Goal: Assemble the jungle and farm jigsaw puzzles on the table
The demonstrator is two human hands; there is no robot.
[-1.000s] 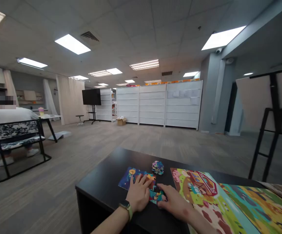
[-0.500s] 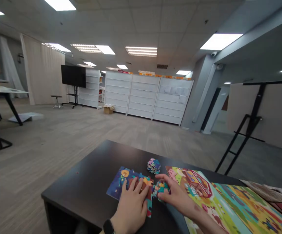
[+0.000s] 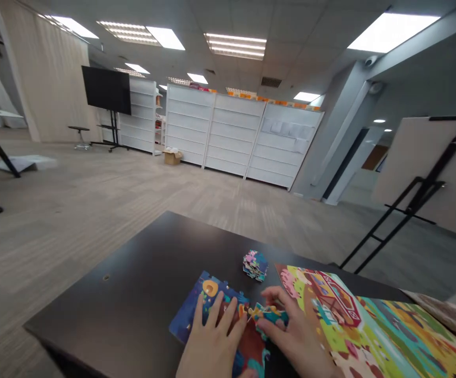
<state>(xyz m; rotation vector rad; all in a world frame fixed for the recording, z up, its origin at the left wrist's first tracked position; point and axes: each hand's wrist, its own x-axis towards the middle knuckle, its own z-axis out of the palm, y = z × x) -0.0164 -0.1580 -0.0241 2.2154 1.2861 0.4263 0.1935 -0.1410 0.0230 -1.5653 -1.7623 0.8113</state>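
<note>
My left hand lies on a partly joined jigsaw puzzle with a dark blue scene, its fingers spread and pressing on the pieces. Close to the puzzle's right edge, my right hand is closed, thumb and fingers around teal and orange puzzle pieces. Whether these touch the joined part I cannot tell. Behind the hands stands a small stack of loose puzzle pieces. The lower part of the puzzle is partly hidden by my left hand.
A colourful farm picture and another bright picture sheet lie on the right of the dark table. Beige cloth lies beyond them. A black easel-like stand rises behind the table at right.
The view has tilted and come nearer the table. My right hand's fingers have shifted around the pieces beside the puzzle's edge. My left hand stays on the puzzle.
</note>
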